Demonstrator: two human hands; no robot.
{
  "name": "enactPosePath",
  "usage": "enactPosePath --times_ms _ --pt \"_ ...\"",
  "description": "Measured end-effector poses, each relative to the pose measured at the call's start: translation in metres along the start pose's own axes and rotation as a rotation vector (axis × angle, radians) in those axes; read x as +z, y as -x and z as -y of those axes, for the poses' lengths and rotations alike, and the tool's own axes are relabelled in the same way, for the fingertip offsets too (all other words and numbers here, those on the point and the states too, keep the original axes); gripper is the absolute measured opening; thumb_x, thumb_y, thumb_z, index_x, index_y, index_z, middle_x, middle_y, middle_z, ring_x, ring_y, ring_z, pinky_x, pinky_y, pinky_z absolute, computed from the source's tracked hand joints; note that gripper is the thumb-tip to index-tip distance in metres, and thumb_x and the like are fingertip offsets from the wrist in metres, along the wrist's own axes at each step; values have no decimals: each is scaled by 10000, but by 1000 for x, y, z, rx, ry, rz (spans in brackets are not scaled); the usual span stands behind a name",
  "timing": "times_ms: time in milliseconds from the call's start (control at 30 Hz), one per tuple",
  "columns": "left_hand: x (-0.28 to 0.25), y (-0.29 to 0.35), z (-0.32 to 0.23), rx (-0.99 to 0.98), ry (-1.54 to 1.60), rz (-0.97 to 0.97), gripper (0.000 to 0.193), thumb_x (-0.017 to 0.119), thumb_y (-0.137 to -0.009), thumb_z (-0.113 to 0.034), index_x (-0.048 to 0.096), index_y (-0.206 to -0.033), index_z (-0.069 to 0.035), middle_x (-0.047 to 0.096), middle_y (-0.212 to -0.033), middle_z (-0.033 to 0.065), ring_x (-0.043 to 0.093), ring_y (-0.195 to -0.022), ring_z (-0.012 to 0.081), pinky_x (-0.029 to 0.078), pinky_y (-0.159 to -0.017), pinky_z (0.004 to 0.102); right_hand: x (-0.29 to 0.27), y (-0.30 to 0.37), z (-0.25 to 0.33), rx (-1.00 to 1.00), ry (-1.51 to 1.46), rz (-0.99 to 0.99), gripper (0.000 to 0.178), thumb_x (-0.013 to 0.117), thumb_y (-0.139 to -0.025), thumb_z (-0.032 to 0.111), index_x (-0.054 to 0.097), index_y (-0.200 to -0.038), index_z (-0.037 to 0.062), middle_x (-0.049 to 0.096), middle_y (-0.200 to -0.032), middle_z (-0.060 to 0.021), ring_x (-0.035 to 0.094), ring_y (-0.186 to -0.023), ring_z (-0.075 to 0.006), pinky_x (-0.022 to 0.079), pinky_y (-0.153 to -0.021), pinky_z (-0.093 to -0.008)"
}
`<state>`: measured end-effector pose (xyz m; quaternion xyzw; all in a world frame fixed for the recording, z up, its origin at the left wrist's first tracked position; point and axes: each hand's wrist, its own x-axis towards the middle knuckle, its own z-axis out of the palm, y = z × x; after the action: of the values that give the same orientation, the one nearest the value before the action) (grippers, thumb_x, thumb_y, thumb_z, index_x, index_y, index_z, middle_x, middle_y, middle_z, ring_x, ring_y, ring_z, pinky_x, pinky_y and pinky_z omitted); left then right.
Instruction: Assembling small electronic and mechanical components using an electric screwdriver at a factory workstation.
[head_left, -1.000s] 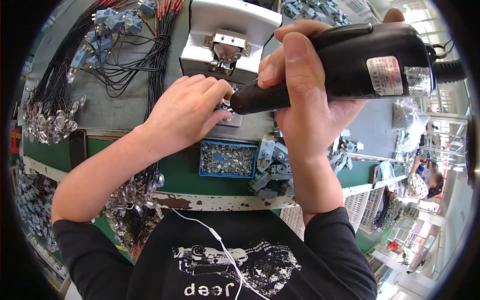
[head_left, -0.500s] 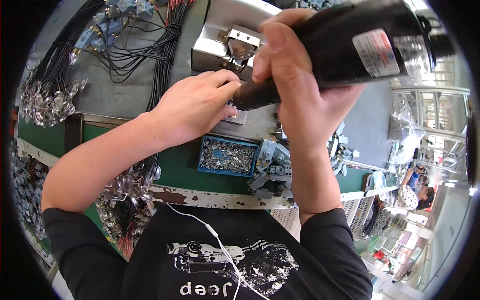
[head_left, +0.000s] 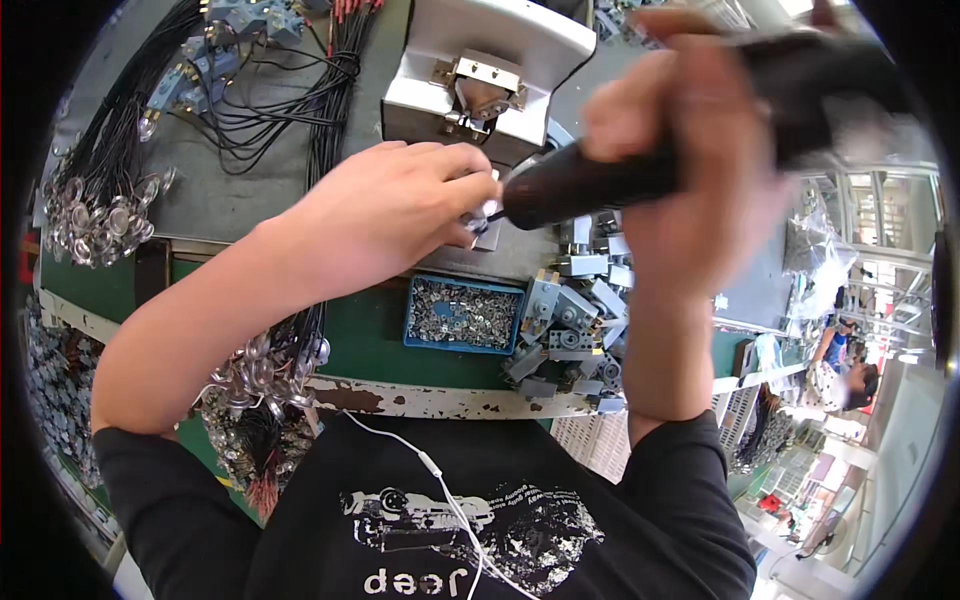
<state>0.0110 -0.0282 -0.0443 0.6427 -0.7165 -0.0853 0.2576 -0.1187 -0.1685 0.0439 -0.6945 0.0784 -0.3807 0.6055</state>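
Beyond the blue tray (head_left: pixel 462 347), a black power tool (head_left: pixel 590 188) is gripped by the right hand (head_left: pixel 705 165), its blurred fingers wrapped around the body. Also beyond the tray, a small shiny part (head_left: pixel 481 222) is partly covered by the left hand (head_left: pixel 400 205); whether it is clamped by the fingers cannot be told. Grey housings (head_left: pixel 570 343) are heaped just right of the tray; beyond its left, black wires (head_left: pixel 328 150) are bundled.

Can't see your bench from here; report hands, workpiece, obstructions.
Right hand gripping black power tool, blurred. Left hand at small shiny part, partly hidden. Blue tray on near side, clear of tool.
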Motion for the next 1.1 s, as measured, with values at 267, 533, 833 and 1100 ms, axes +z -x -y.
enactPosePath --times_ms 267,533,833,1100 --pt "-11 16 -9 -43 -25 54 397 780 -842 -164 669 -1221 -117 675 -1218 60 669 -1038 269 521 -914 414 -68 -37 -33 -767 872 -231 649 755 -948 168 397 -1407 -119 552 -1385 -283 571 -1259 -345 453 -1091 -475" --pt "-129 63 103 -341 -565 -780 360 669 -992 -166 635 -1344 -101 642 -1327 105 608 -1206 222 454 -1039 354 -116 24 -84 -158 1172 648 407 619 -828 -66 681 -1196 98 635 -1359 -116 644 -1138 -361 523 -998 -443" --pt "-96 67 4 -580 -100 -106 411 749 -947 -291 627 -1265 -61 720 -1080 111 705 -964 270 547 -861 359 -104 33 -39 319 511 295 547 677 -980 34 461 -1482 74 689 -1243 -218 699 -1028 -222 586 -846 -339" --pt "-44 77 -12 -748 -139 226 856 732 -892 -292 292 -1606 -120 692 -1101 297 696 -975 448 553 -833 492 -24 42 -56 368 186 579 648 762 -929 98 430 -1486 105 656 -1262 -187 704 -1023 -190 588 -817 -351"
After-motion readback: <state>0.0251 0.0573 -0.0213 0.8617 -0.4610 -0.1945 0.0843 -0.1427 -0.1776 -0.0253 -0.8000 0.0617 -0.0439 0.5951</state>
